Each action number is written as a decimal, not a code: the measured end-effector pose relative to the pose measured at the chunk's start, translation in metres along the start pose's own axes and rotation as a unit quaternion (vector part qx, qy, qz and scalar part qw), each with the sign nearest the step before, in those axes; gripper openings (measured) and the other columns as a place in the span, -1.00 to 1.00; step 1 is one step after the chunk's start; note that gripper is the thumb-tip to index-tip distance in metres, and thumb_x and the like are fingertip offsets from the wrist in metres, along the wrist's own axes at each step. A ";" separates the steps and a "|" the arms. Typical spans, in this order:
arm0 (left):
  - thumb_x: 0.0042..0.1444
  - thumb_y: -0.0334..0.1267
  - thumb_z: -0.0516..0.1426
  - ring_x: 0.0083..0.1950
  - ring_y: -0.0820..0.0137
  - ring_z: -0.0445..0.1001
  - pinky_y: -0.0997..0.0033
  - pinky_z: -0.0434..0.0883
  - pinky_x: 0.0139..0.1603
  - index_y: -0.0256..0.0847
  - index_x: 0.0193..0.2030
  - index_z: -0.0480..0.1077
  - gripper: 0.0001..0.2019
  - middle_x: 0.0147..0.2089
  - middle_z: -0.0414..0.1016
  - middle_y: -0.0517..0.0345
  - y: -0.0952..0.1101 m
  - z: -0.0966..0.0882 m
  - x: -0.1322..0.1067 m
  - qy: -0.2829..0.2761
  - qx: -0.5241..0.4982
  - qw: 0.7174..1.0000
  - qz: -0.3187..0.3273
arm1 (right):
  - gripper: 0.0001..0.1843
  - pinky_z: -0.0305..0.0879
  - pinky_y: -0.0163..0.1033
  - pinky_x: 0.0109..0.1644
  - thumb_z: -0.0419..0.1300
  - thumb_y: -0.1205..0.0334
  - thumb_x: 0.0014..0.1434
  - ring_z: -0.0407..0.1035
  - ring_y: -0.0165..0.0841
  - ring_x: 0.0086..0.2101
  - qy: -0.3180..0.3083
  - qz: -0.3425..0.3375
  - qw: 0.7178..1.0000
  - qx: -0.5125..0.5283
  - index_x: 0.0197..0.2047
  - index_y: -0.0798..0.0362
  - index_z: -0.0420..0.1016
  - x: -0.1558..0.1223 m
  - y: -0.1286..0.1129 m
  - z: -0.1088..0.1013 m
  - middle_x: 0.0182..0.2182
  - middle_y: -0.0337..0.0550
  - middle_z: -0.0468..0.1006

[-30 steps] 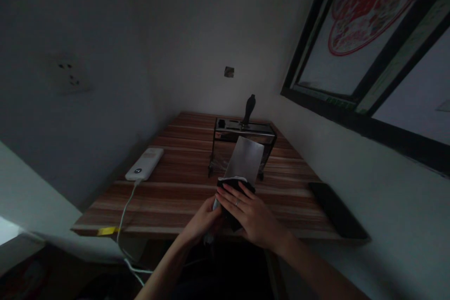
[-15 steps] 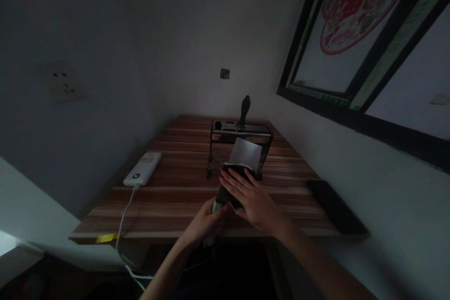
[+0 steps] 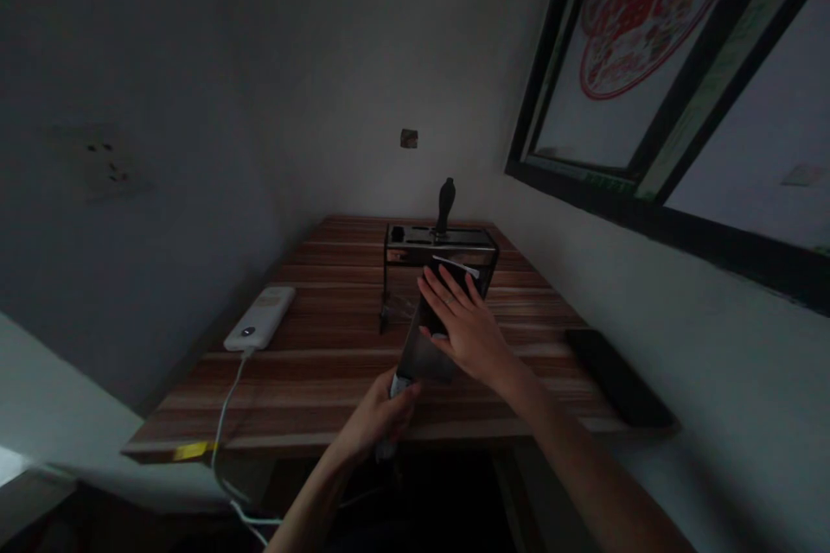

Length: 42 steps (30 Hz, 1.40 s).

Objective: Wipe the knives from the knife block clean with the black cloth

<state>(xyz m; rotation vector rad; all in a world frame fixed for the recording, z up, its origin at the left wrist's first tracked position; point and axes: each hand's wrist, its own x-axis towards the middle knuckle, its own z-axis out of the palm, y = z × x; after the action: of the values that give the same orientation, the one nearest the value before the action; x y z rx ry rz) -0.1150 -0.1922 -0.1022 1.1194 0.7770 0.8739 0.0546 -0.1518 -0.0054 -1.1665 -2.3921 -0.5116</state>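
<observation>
A cleaver (image 3: pixel 424 361) with a wide, flat blade points away from me above the near part of the table. My left hand (image 3: pixel 382 410) is wrapped round its pale handle. Spread flat across the blade's far part, the fingers of my right hand (image 3: pixel 463 320) press a dark pad or cloth (image 3: pixel 428 317) against it; its exact kind is unclear in the dim light. A thin whitish edge shows past my fingertips. Just behind stands a metal knife rack (image 3: pixel 395 257) with a black-handled tool (image 3: pixel 446 203) upright in it.
The rack stands on a striped wooden table (image 3: pixel 337 311). At left lies a white power bank (image 3: pixel 263 317) with a white cable (image 3: pixel 226 406) hanging over the edge. A flat black object (image 3: pixel 619 376) lies at the right edge, beside the wall. Yellow tape (image 3: pixel 193 451) marks the front-left edge.
My right hand and the dark pad have slid away from me along the blade. The blade near the handle is now bare, and its far part is covered. My left hand keeps its grip.
</observation>
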 end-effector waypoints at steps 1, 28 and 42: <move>-0.04 0.03 0.16 -0.73 0.69 -0.11 0.72 0.00 -0.78 -0.19 -0.38 0.09 -0.62 -0.69 -0.02 0.50 0.000 0.000 0.000 -0.001 0.001 1.000 0.000 | -0.28 -0.29 0.09 0.30 -0.02 0.07 0.23 -0.35 -0.27 0.28 0.004 0.004 1.000 -0.003 0.33 0.01 -0.31 0.002 0.002 0.000 0.31 -0.16 -0.14; -0.08 0.07 0.16 -0.77 0.71 -0.08 0.71 0.01 -0.80 -0.20 -0.37 0.11 -0.59 -0.71 0.03 0.50 0.000 0.000 0.001 0.013 0.005 1.000 -0.002 | -0.21 -0.35 0.10 0.30 0.05 0.19 0.15 -0.35 -0.24 0.28 -0.029 -0.029 0.999 0.011 0.33 0.15 -0.28 -0.026 -0.034 0.016 0.31 -0.10 -0.20; -0.12 -0.10 0.20 -0.76 0.65 0.14 0.70 0.10 -0.77 -0.26 -0.29 0.23 -0.66 -0.67 0.27 0.37 0.002 0.002 -0.003 0.076 0.026 0.997 -0.018 | -0.15 -0.53 0.01 0.31 0.09 0.12 0.13 -0.40 -0.34 0.28 -0.131 -0.124 0.977 0.114 0.33 0.07 -0.35 -0.052 -0.048 0.015 0.31 -0.17 -0.19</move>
<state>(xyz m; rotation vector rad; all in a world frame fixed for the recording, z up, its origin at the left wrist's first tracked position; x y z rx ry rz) -0.1151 -0.1958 -0.0998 1.0903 0.9480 0.9204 0.0418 -0.2059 -0.0520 -0.8866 -2.7541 -0.1555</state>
